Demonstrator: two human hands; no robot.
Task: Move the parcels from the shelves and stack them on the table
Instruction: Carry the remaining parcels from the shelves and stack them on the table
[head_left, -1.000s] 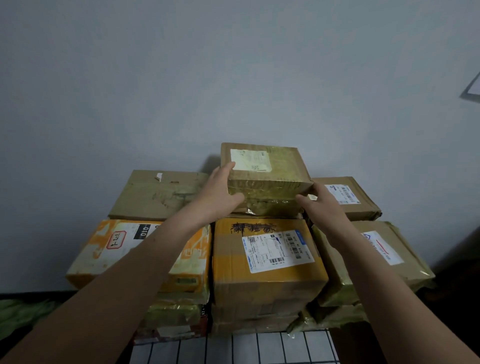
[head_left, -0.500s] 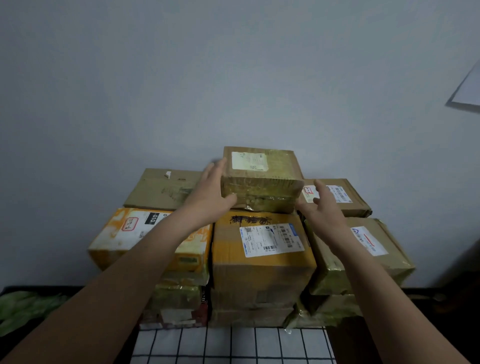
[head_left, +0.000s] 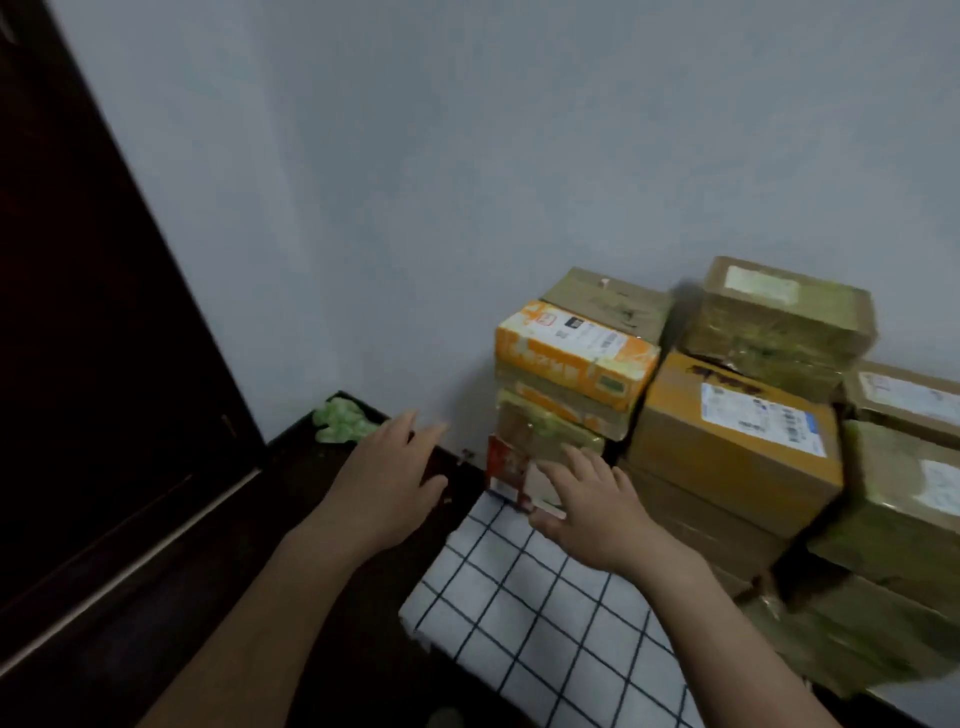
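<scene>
Both hands' fingers are spread and straight, gripping nothing. The left hand hovers near a crumpled green wad, the right hand just before a red-and-white parcel. Beyond, boxy parcels stand in three columns on the checked-cloth surface: one glossy taped box topmost, one orange carton.

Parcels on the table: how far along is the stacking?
Done: several parcels are stacked against the wall, a taped brown parcel on top, untouched. In hand: nothing; left hand and right hand are both open and empty, near the checked cloth. Left: cannot tell; the shelves are out of view.
</scene>
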